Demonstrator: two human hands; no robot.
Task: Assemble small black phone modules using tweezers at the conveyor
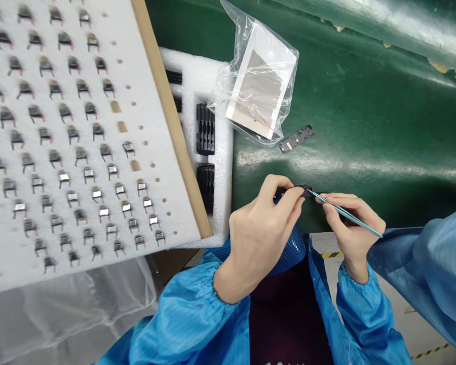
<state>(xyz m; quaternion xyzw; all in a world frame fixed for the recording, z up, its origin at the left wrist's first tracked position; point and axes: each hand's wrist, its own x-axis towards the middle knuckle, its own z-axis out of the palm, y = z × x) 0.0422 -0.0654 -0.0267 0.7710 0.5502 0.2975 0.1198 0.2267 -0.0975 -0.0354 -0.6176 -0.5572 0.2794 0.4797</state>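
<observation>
My left hand (262, 228) pinches a small black part (306, 190) between thumb and fingertips, just above the near edge of the green table (365, 126). My right hand (349, 223) grips thin teal tweezers (345, 214) whose tip touches that part. A second flat black part (296, 139) lies on the green surface farther away, apart from both hands. Both arms wear blue sleeves.
A white foam board (144, 152) with rows of small metal clips fills the left. Beside it a white foam tray (222, 152) holds stacked black parts. A clear plastic bag (260, 86) with paper sheets lies behind the hands. Another blue sleeve (437, 274) reaches in at right.
</observation>
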